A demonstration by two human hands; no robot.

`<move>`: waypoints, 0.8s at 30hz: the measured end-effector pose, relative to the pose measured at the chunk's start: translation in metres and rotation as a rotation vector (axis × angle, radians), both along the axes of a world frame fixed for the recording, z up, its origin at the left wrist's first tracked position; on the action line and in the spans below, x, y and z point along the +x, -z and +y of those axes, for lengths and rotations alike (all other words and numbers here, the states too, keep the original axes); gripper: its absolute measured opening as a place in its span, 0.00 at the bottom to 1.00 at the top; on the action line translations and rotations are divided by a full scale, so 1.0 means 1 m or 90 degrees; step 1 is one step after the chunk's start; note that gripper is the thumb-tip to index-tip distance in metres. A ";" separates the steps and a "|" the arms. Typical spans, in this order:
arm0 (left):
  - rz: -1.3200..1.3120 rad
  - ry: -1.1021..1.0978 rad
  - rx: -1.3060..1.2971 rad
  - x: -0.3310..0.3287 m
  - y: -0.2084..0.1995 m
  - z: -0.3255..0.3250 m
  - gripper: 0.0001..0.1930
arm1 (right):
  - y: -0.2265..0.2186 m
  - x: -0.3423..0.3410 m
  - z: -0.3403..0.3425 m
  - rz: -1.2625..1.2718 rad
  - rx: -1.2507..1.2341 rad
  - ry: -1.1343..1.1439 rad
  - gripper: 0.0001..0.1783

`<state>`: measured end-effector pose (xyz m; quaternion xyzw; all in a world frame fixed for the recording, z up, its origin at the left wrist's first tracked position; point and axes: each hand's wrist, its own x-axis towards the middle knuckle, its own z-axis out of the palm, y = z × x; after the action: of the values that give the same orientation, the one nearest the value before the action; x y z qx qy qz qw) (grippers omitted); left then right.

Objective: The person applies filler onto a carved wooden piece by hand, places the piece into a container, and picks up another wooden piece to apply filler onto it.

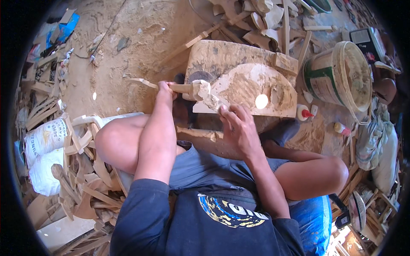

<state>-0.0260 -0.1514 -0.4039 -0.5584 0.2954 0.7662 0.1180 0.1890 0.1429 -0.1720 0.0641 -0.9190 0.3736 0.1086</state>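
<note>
My left hand [165,88] is closed around a pale carved wooden piece [183,88]. A thin curved end sticks out to the left of my fist. The thicker right end reaches over the edge of a wooden block and carries a pale lump. In my right hand [238,121], the fingers pinch a small flat tool [212,101] smeared with pale paste, its tip close to that lump. Whether the two touch is hard to tell. Beneath lies a rounded pale board [230,77] with brownish paste or dust spread on it.
The board rests on a thick wooden block [205,51]. To its right are a dirty bucket [326,77] and a white bottle with a red cap [304,113]. Wood offcuts [94,187] pile at the left, near white sacks [47,136]. A small fan [356,211] stands lower right.
</note>
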 end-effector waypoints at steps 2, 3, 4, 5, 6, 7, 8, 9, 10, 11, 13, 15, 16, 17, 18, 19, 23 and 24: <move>0.019 -0.010 -0.028 -0.004 -0.003 -0.015 0.13 | -0.012 -0.001 0.004 -0.019 0.092 -0.010 0.17; 0.035 -0.032 -0.018 -0.004 -0.005 -0.038 0.13 | -0.019 -0.003 0.002 -0.022 0.016 0.003 0.17; 0.038 -0.036 0.013 -0.003 -0.003 -0.026 0.13 | -0.019 -0.001 0.009 -0.042 -0.036 0.035 0.17; 0.043 -0.036 0.039 0.001 -0.005 -0.014 0.13 | -0.024 -0.003 0.013 -0.027 -0.040 0.065 0.15; 0.043 -0.034 0.053 0.004 -0.007 -0.002 0.13 | -0.028 -0.005 0.019 -0.029 -0.032 0.067 0.15; 0.050 -0.030 0.061 0.006 -0.011 0.000 0.13 | -0.032 -0.008 0.022 -0.028 -0.044 0.069 0.15; 0.051 -0.024 0.056 0.009 -0.013 0.005 0.13 | -0.035 -0.011 0.025 -0.028 -0.055 0.070 0.16; 0.052 -0.019 0.051 0.012 -0.016 0.009 0.13 | -0.035 -0.016 0.028 -0.032 -0.054 0.061 0.16; 0.060 -0.010 0.032 0.011 -0.017 0.001 0.13 | -0.038 -0.022 0.024 -0.027 -0.059 0.052 0.16; 0.066 -0.018 0.028 0.008 -0.019 -0.007 0.13 | -0.042 -0.028 0.020 -0.044 -0.066 0.029 0.16; 0.042 -0.067 0.028 0.005 -0.019 -0.011 0.14 | -0.048 -0.037 0.014 -0.062 -0.067 0.006 0.16; 0.044 -0.064 0.031 0.006 -0.018 -0.002 0.13 | -0.050 -0.045 0.006 -0.085 -0.045 0.023 0.13; 0.048 -0.061 0.028 0.007 -0.018 -0.001 0.13 | -0.049 -0.048 0.003 -0.085 -0.044 0.020 0.13; 0.048 -0.064 0.029 0.007 -0.019 0.000 0.13 | -0.049 -0.050 0.000 -0.091 -0.017 0.001 0.13; 0.050 -0.072 0.030 0.007 -0.019 0.000 0.13 | -0.049 -0.052 -0.004 -0.098 0.011 -0.019 0.12; 0.050 -0.082 0.031 0.007 -0.019 0.002 0.13 | -0.048 -0.051 -0.007 -0.090 0.013 -0.019 0.13; 0.045 -0.099 0.013 0.003 -0.018 0.002 0.13 | -0.047 -0.047 -0.008 -0.073 0.036 -0.050 0.14; 0.032 -0.098 0.017 0.003 -0.017 0.000 0.12 | -0.055 -0.044 -0.006 -0.107 0.051 -0.053 0.14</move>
<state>-0.0232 -0.1513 -0.3865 -0.5581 0.2442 0.7909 0.0591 0.1453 0.1365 -0.1167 0.0751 -0.9356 0.3449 0.0131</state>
